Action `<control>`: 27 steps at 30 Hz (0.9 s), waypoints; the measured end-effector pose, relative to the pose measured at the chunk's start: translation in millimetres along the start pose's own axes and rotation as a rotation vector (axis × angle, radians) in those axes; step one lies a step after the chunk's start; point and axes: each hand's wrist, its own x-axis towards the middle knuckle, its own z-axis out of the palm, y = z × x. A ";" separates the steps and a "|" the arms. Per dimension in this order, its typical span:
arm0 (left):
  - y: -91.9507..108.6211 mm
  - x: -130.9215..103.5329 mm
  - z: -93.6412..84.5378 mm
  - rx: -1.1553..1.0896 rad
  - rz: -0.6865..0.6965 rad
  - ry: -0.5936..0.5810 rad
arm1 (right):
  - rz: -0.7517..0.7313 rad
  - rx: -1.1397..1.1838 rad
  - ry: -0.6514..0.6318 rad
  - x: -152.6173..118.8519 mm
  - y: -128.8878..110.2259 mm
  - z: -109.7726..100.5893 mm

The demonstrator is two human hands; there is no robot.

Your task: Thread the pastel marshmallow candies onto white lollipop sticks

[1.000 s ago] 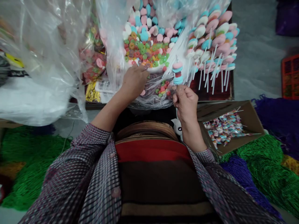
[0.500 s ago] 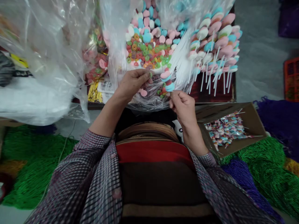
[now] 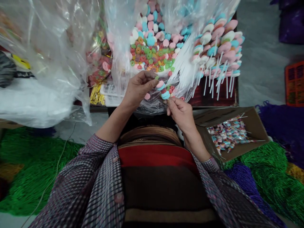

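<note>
Between the thumb and fingertips of my left hand (image 3: 142,86) is a small green gummy ring (image 3: 156,78). My right hand (image 3: 180,111) pinches the lower end of a candy skewer (image 3: 165,94), strung with pink and blue marshmallow discs and red gummy pieces. Its stick is mostly hidden by the sweets and fingers. The skewer tilts toward my left hand, its top just below the green ring. Beyond my hands, gummy rings (image 3: 152,58) and pastel marshmallow discs (image 3: 150,41) lie on clear plastic, beside loose white sticks (image 3: 182,61).
Finished-looking candy skewers (image 3: 219,47) are piled at the table's right. Below stands a cardboard box (image 3: 257,131) of wrapped candy sticks (image 3: 229,131). Large clear plastic bags (image 3: 54,60) cover the left side. Green strands (image 3: 26,164) and an orange crate (image 3: 294,84) flank the table.
My right hand has moved left and slightly down with the skewer. My left hand has moved slightly right with the green ring, so the ring and skewer are closer together.
</note>
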 end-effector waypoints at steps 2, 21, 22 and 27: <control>4.6 -0.7 -0.1 -0.034 -0.019 -0.044 | -0.004 0.018 -0.003 -1.1 -1.3 0.7; -40.8 40.3 -7.4 0.876 0.312 -0.144 | 0.021 0.340 0.201 7.4 4.0 -11.2; -44.3 44.1 -4.8 0.897 0.308 -0.151 | 0.026 0.335 0.197 6.9 3.6 -9.7; -28.2 44.3 0.6 0.812 0.237 -0.104 | 0.038 0.330 0.184 3.2 3.8 -6.6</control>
